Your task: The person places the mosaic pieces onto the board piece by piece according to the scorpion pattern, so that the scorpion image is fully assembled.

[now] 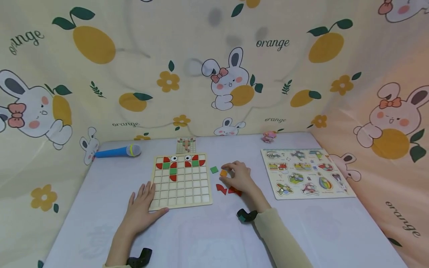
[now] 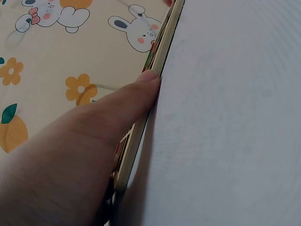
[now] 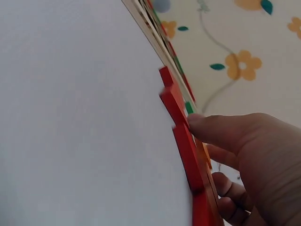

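A wooden grid board (image 1: 192, 190) lies in the middle, its upper rows partly filled with red curved pieces, green squares and two eye pieces. My left hand (image 1: 142, 206) rests at its near left corner, fingers extended along the left side; the thumb (image 2: 146, 80) presses the near edge in the left wrist view. Right of the board, my right hand (image 1: 239, 176) pinches an orange square tile (image 1: 223, 173) between thumb and index finger, low over the table. A green square tile (image 1: 214, 169) lies just beyond it. Loose red pieces (image 1: 221, 189) lie below the hand, partly hidden by it.
A small pattern card (image 1: 186, 145) stands against the board's far edge. To the left lies a blue toy microphone (image 1: 117, 151). On the right are a picture puzzle board (image 1: 311, 174) and, farther back, a small pink figure (image 1: 269, 136). Printed cloth hangs behind the table.
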